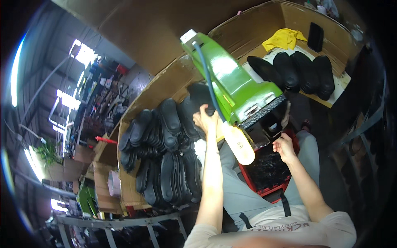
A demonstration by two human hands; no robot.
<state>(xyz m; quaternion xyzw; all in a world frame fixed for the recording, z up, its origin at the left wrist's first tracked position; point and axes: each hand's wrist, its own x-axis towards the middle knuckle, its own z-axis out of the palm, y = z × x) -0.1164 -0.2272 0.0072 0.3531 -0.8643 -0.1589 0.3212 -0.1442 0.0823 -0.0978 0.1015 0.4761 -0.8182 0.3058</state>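
Nearest us, one red crate is sitting below one green machine, dark scraps lying in it. Right hand is hovering just beside the machine's dark underside, fingers curled; we're not making out whether it's pinching anything. Risk: fingers straying under there could be getting hurt if that part is live. One pale sole-shaped piece is jutting out between the hands; can't tell if it's fixed on. Left hand is resting against one black sole, just left of the machine; we can't tell if it's clamped. Loose hold there could be dropping the sole, or snagging the one blue hose. Further left, stacked soles are leaning inside the cardboard wall, overlapping too much for us to count; pulling one from mid-stack could be toppling them. Farther right, four finished-looking soles are lying on one white board, with one yellow cloth and one dark flat piece sitting behind.
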